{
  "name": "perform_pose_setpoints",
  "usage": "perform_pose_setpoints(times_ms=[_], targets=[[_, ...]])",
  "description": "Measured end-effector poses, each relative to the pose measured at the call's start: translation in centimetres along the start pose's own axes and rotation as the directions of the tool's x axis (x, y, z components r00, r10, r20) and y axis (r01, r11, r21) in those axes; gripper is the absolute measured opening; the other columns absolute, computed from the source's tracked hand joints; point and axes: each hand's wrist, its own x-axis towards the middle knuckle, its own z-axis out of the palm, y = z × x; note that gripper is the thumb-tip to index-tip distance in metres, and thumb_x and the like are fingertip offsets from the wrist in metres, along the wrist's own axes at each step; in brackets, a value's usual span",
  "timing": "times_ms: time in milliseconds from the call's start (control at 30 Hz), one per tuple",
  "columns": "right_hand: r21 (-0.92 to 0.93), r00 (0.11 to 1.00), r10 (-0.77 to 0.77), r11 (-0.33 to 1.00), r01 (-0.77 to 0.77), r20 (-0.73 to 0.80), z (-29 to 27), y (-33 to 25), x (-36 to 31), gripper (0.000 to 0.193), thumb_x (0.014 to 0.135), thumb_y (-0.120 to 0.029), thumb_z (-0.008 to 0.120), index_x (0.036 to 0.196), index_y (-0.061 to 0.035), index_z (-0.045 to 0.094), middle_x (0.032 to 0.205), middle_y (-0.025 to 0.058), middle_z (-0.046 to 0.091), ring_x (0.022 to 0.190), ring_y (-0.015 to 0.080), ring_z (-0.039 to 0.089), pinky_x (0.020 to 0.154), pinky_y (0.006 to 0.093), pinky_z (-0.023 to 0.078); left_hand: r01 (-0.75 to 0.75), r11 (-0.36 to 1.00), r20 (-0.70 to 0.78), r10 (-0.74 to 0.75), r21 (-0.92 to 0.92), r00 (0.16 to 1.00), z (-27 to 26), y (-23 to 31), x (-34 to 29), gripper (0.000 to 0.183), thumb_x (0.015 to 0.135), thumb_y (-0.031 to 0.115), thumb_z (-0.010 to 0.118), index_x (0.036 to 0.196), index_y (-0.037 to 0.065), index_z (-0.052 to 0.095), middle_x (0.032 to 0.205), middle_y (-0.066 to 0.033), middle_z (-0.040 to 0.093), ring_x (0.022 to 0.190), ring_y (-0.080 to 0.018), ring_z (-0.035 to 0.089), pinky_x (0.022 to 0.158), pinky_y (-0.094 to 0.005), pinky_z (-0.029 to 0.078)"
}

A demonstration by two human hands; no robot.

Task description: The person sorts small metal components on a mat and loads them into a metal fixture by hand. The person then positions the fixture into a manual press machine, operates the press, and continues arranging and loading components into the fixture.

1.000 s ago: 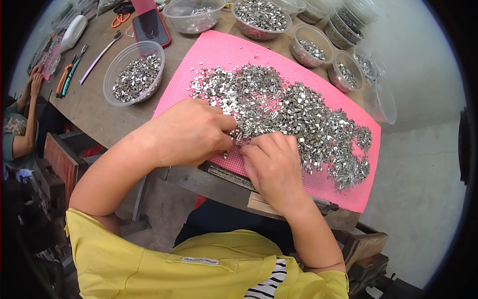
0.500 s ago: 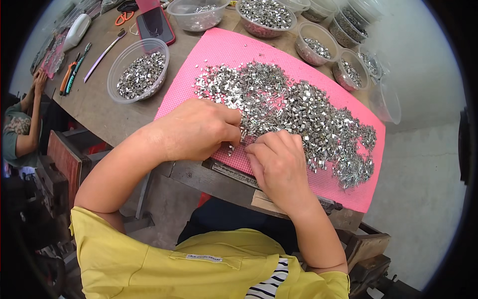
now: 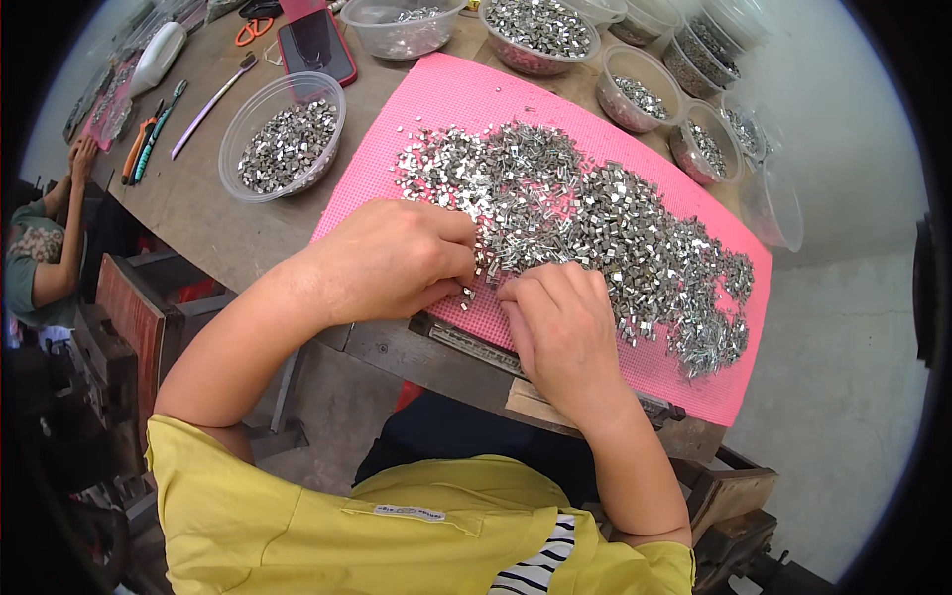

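Observation:
A broad heap of small silvery metal pieces (image 3: 635, 213) covers much of a pink textured mat (image 3: 451, 89) on the table. My left hand (image 3: 402, 253) rests at the heap's near left edge, fingers curled down and pinched. Beside it, my right hand (image 3: 565, 332) bends its fingers over the near edge of the same heap. A narrow gap separates the two sets of fingertips, with a few loose pieces lying between and below them. Whatever either hand pinches is hidden by the fingers.
Clear plastic bowls of metal pieces stand left of the mat (image 3: 231, 149) and along its far side. A phone (image 3: 317, 45), orange-handled scissors (image 3: 254, 32) and toothbrushes (image 3: 213, 106) lie far left. A metal bar (image 3: 471, 344) and wooden block (image 3: 540, 404) edge the table. Another person's arm (image 3: 69, 238) shows at left.
The view has shifted slightly, moving the table things a little to the right in the picture. My left fingertips have drawn slightly away from the right ones; both hands stay at the heap's near edge.

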Motion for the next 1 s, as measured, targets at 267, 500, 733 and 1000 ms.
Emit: perform_pose_setpoints(times_ms=[267,500,733,1000], targets=[[0.041,0.998,0.012,0.999,-0.009,-0.063,-0.9,-0.3,-0.8,0.017,0.083,-0.003,0.076,0.098,-0.0079,0.068,0.095,0.0054,0.066,0.089,0.0266,0.061,0.08,0.0404,0.043,0.232,0.971,-0.375,-0.234,-0.051,0.897,2.7,2.7,-1.7,0.012,0.077,0.015,0.083,0.083,0.009,0.075,0.097,-0.0032,0.067,0.09,-0.0257,0.067,0.076,-0.0394,0.055],[0.011,0.998,0.041,0.999,-0.041,-0.054,-1.5,0.3,-1.9,0.016,0.086,-0.01,0.077,0.099,-0.0098,0.068,0.094,0.0028,0.064,0.09,0.0238,0.06,0.081,0.0389,0.042,0.408,0.913,-0.481,-0.362,-0.009,0.799,4.2,4.8,-1.1,0.016,0.07,0.01,0.087,0.08,0.008,0.075,0.099,-0.0046,0.069,0.088,-0.0271,0.065,0.077,-0.0397,0.051],[0.056,0.995,0.062,0.997,-0.058,-0.077,-1.7,0.2,-2.2,0.018,0.082,-0.003,0.078,0.097,-0.0087,0.07,0.094,0.005,0.067,0.09,0.0262,0.062,0.079,0.0397,0.043,0.481,0.876,-0.483,-0.437,-0.038,0.759,4.7,5.0,-1.1,0.009,0.07,0.008,0.081,0.076,0.01,0.074,0.096,-0.0015,0.066,0.094,-0.0244,0.064,0.081,-0.0408,0.048],[0.065,0.995,-0.092,0.993,0.094,-0.037,-0.6,0.5,0.1,0.016,0.082,-0.006,0.078,0.096,-0.0091,0.07,0.095,0.0036,0.066,0.091,0.0248,0.061,0.081,0.0393,0.042,0.497,0.865,-0.596,-0.436,-0.071,0.675,3.6,4.3,-4.4,0.014,0.072,0.006,0.084,0.086,0.007,0.08,0.097,-0.0062,0.07,0.091,-0.0266,0.066,0.081,-0.0385,0.052]])
